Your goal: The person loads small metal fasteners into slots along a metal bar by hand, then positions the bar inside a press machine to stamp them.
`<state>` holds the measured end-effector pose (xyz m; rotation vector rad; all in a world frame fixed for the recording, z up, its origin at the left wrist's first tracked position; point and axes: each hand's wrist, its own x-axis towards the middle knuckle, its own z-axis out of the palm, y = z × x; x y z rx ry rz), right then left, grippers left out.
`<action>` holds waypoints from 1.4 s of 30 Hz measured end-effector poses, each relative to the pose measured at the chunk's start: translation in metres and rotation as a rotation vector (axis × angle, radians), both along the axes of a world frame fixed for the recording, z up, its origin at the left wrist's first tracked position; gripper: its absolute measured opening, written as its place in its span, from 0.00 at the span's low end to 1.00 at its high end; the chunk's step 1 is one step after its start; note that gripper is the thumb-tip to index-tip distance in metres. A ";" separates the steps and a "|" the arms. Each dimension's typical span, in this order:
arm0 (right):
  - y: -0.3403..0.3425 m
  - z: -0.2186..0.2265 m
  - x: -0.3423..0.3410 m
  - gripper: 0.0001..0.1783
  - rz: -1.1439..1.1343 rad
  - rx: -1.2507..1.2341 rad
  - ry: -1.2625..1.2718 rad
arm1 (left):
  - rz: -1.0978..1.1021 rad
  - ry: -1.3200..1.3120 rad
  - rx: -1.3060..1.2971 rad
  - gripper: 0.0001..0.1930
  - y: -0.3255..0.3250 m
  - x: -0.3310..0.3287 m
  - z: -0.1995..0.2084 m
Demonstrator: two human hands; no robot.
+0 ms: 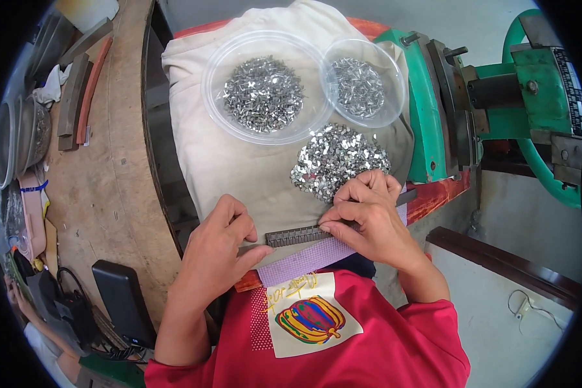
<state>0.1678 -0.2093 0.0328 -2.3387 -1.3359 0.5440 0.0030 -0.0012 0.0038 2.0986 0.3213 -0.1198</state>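
Observation:
A dark slotted metal bar (288,237) lies on the beige cloth (207,165) in front of me. Near its left end is my left hand (223,249), thumb apart from the curled fingers, with nothing visible between them. Over the bar's right part, my right hand (372,216) has thumb and fingers pinched together; whatever they hold is hidden. Just beyond that hand sits a loose heap of small shiny metal pieces (336,161). Two clear round plastic tubs stand farther back: the larger tub (213,97) and the smaller tub (398,87) both contain small metal parts.
A purple mesh strip (304,260) runs along the cloth's near edge. To the right stands a green machine (427,129) with a handwheel (530,155). On the left, a wooden table (119,168) bears metal bars (74,103) and a black box (124,301). Another person's arm (35,317) shows at far left.

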 end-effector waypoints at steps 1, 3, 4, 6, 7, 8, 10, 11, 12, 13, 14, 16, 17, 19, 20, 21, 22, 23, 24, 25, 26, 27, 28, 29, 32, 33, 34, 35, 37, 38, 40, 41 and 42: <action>-0.001 0.000 0.000 0.07 -0.003 0.000 -0.002 | -0.012 0.018 0.007 0.16 0.001 0.001 0.002; -0.001 0.000 0.001 0.07 -0.003 -0.009 0.019 | -0.025 0.035 0.016 0.15 0.001 0.002 0.003; -0.001 0.000 0.001 0.07 -0.004 -0.007 0.018 | -0.025 0.039 0.012 0.15 0.001 0.002 0.003; -0.002 0.000 0.002 0.08 -0.001 -0.001 0.014 | -0.026 0.042 0.010 0.15 0.002 0.002 0.004; -0.002 -0.001 0.002 0.08 -0.001 0.000 0.013 | -0.028 0.045 0.010 0.15 0.002 0.003 0.004; -0.003 -0.001 0.003 0.08 -0.004 0.001 0.028 | -0.031 0.047 0.010 0.15 0.002 0.003 0.004; -0.002 0.000 0.003 0.09 -0.003 0.007 0.039 | -0.026 0.048 0.009 0.15 0.001 0.002 0.005; 0.000 -0.001 0.002 0.09 -0.011 0.019 0.032 | -0.023 0.051 0.004 0.15 0.001 0.001 0.006; 0.002 -0.001 0.000 0.09 -0.024 0.028 0.025 | -0.026 0.049 0.005 0.15 0.001 0.002 0.005; 0.004 -0.001 -0.001 0.09 -0.027 0.029 0.022 | -0.027 0.047 0.005 0.15 0.002 0.002 0.005; 0.006 -0.001 -0.003 0.08 -0.031 0.027 0.032 | -0.029 0.046 0.005 0.15 0.002 0.002 0.004; 0.009 -0.001 -0.005 0.07 -0.034 0.029 0.038 | -0.031 0.039 0.011 0.15 0.002 0.002 0.004; 0.010 -0.002 -0.006 0.07 -0.032 0.023 0.024 | -0.032 0.035 0.014 0.15 0.002 0.002 0.004; 0.010 -0.002 -0.007 0.07 -0.027 0.019 0.008 | -0.031 0.039 0.015 0.15 0.002 0.001 0.005; 0.011 -0.002 -0.007 0.07 -0.024 0.020 0.024 | -0.031 0.045 0.013 0.15 0.002 0.001 0.005; 0.010 -0.002 -0.007 0.07 -0.022 0.019 0.039 | -0.033 0.042 0.014 0.15 0.002 0.001 0.005; 0.010 -0.003 -0.007 0.07 -0.024 0.020 0.036 | -0.032 0.042 0.018 0.15 0.001 0.002 0.006; 0.010 -0.004 -0.007 0.07 -0.025 0.028 0.035 | -0.031 0.043 0.021 0.15 0.001 0.002 0.006; 0.009 -0.004 -0.007 0.07 -0.027 0.035 0.034 | -0.035 0.041 0.021 0.15 0.001 0.002 0.006; 0.008 -0.005 -0.006 0.07 -0.031 0.034 0.032 | -0.033 0.044 0.016 0.16 0.001 0.003 0.006; 0.007 -0.005 -0.006 0.07 -0.030 0.035 0.036 | -0.032 0.047 0.010 0.16 0.001 0.003 0.005; 0.006 -0.006 -0.005 0.06 -0.028 0.037 0.040 | -0.036 0.046 0.009 0.16 0.001 0.003 0.004; 0.006 -0.005 -0.004 0.06 -0.033 0.035 0.040 | -0.035 0.038 0.007 0.16 0.001 0.003 0.003; 0.004 -0.004 -0.002 0.06 -0.043 0.052 0.057 | -0.034 0.029 0.004 0.16 0.001 0.004 0.002; -0.003 0.000 0.007 0.05 -0.075 0.071 0.073 | -0.032 0.043 0.002 0.16 0.002 0.002 0.005; -0.007 0.000 0.009 0.05 -0.099 0.072 0.068 | -0.037 0.042 0.001 0.16 0.002 0.003 0.004; -0.009 0.000 0.009 0.05 -0.104 0.071 0.067 | -0.033 0.038 0.003 0.16 0.001 0.003 0.004; -0.012 0.000 0.009 0.06 -0.105 0.069 0.067 | -0.028 0.033 0.005 0.16 0.001 0.002 0.003; -0.015 -0.002 0.007 0.06 -0.114 0.065 0.065 | -0.032 0.033 0.004 0.16 0.001 0.003 0.003; -0.016 -0.003 0.006 0.06 -0.112 0.065 0.051 | -0.029 0.035 0.005 0.16 0.001 0.004 0.002; -0.016 -0.004 0.005 0.06 -0.113 0.065 0.037 | -0.031 0.030 0.000 0.16 0.001 0.004 0.002; -0.016 -0.005 0.005 0.06 -0.112 0.066 0.033 | -0.028 0.026 -0.004 0.16 0.001 0.004 0.002; -0.016 -0.005 0.005 0.06 -0.109 0.067 0.030 | -0.030 0.025 -0.004 0.16 0.001 0.004 0.002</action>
